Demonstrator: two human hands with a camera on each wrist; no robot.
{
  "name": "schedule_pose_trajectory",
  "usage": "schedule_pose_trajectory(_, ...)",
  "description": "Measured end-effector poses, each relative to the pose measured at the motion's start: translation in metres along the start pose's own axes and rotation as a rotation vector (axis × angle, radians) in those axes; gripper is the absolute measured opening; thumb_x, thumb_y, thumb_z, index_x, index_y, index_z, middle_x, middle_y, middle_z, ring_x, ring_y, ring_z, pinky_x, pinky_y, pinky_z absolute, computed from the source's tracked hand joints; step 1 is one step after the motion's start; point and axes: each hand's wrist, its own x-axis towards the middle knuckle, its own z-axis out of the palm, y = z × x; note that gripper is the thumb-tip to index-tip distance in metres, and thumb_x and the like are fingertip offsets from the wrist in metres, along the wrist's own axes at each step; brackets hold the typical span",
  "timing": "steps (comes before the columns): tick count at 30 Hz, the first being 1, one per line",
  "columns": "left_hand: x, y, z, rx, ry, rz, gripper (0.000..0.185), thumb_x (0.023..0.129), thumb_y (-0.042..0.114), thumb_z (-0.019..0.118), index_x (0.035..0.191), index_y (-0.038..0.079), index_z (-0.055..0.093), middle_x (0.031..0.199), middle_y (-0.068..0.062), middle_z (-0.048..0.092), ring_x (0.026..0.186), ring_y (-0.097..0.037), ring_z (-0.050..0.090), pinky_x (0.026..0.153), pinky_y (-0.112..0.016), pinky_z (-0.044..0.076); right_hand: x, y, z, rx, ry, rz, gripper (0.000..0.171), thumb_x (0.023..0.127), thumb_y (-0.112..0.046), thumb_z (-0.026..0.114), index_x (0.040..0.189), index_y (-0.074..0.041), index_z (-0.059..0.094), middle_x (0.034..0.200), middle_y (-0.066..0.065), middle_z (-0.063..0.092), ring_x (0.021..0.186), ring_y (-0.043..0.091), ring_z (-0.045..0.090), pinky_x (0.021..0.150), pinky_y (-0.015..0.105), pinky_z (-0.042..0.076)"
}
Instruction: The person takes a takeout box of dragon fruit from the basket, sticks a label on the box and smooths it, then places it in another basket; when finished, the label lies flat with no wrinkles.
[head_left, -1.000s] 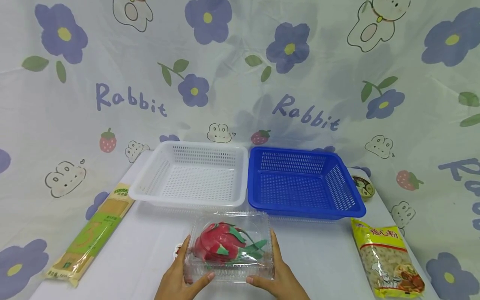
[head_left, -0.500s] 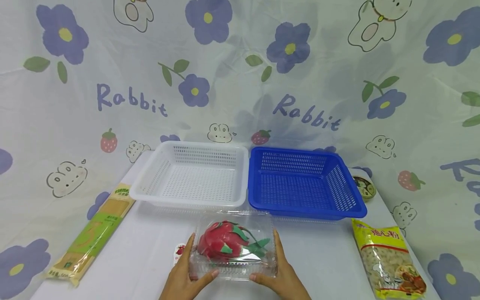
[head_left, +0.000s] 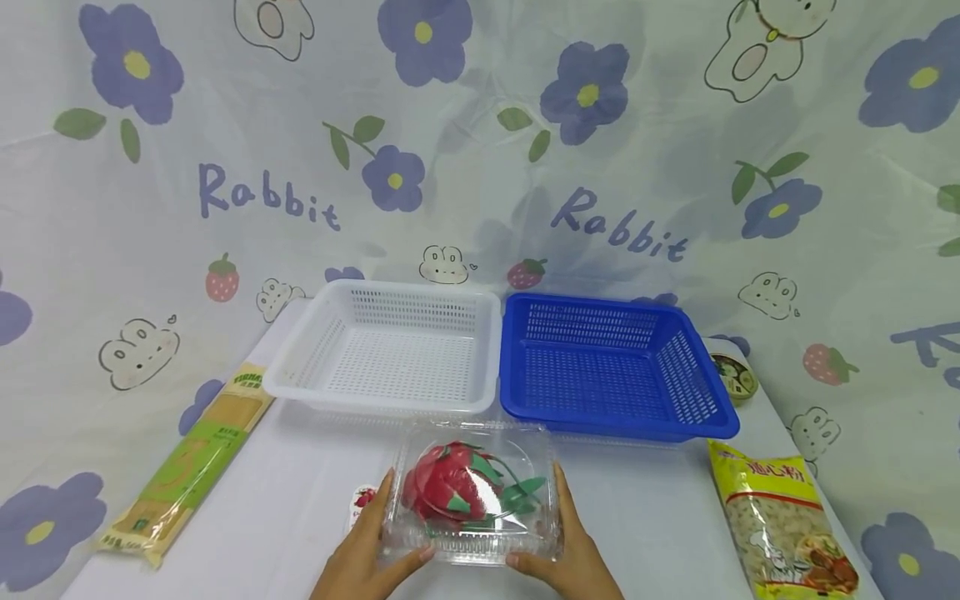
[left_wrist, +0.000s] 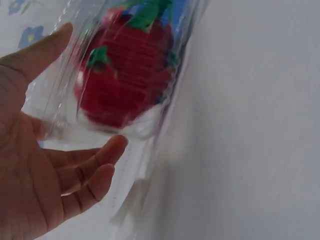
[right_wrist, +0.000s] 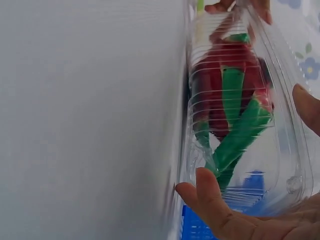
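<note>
Two-handed hold on a clear clamshell box [head_left: 472, 492] enclosing a red dragon fruit [head_left: 450, 487]. The left hand [head_left: 367, 554] and right hand [head_left: 566, 554] clasp opposite sides, thumbs hooked on the near edge, low over the table [head_left: 300, 508]. Even pressure from both palms would keep the thin plastic from buckling. Beyond the fingertips lie a white basket [head_left: 386, 350] and blue basket [head_left: 611, 367]; open surface flanks both wrists.

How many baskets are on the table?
2. The white basket sits at the back left, the blue basket right beside it on the right. Both stand behind the clear box. None seem hidden.
</note>
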Motion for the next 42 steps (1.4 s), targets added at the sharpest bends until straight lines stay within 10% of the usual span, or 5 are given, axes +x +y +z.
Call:
schedule_pose_trajectory(5,-0.003,-0.015,-0.015,0.041,0.095,0.047,0.088,0.086,0.049,0.072,0.157,0.021,0.027,0.143,-0.011,0.046,0.098,-0.014,0.053,0.068,-0.034,0.048,-0.005,-0.001,-0.003,0.012,0.03,0.035,0.126,0.074,-0.027,0.087,0.161,-0.024,-0.004,0.148,0.043,0.03,0.117,0.061,0.052,0.084,0.067,0.051)
schedule_pose_trajectory(10,0.0,-0.035,-0.027,0.192,0.269,-0.075,0.062,0.098,0.047,0.058,0.138,0.0,0.053,0.126,-0.022,0.054,0.097,-0.026,0.056,0.068,-0.038,0.048,-0.011,-0.006,-0.009,-0.001,0.097,0.109,0.124,0.073,-0.033,0.088,0.161,-0.027,0.001,0.146,0.042,0.033,0.119,0.061,0.051,0.083,0.061,0.054)
schedule_pose_trajectory(21,0.01,-0.045,-0.017,0.372,0.159,-0.225,0.048,0.078,0.04,0.082,0.09,0.001,0.057,0.085,-0.013,0.046,0.073,-0.023,0.046,0.062,-0.038,0.044,-0.018,-0.018,-0.008,-0.061,0.146,0.104,0.122,0.073,-0.041,0.087,0.161,-0.029,0.004,0.152,0.037,0.027,0.128,0.056,0.046,0.085,0.054,0.055)
schedule_pose_trajectory(33,0.011,-0.045,-0.021,0.138,0.177,-0.217,0.023,0.084,0.015,0.077,0.094,-0.001,0.064,0.079,-0.003,0.061,0.067,-0.015,0.053,0.057,-0.029,0.042,-0.019,-0.024,-0.007,-0.118,0.195,0.073,0.121,0.072,-0.042,0.088,0.161,-0.018,0.009,0.152,0.032,0.031,0.131,0.05,0.045,0.089,0.051,0.055)
schedule_pose_trajectory(42,-0.004,-0.016,-0.041,-0.284,0.299,-0.25,0.023,0.086,0.016,0.077,0.099,0.001,0.065,0.067,-0.003,0.061,0.057,-0.009,0.05,0.053,-0.022,0.041,-0.025,-0.037,-0.004,-0.317,0.403,-0.187,0.104,0.075,-0.038,0.086,0.158,-0.021,0.026,0.143,0.014,0.05,0.127,0.035,0.053,0.095,0.062,0.048)
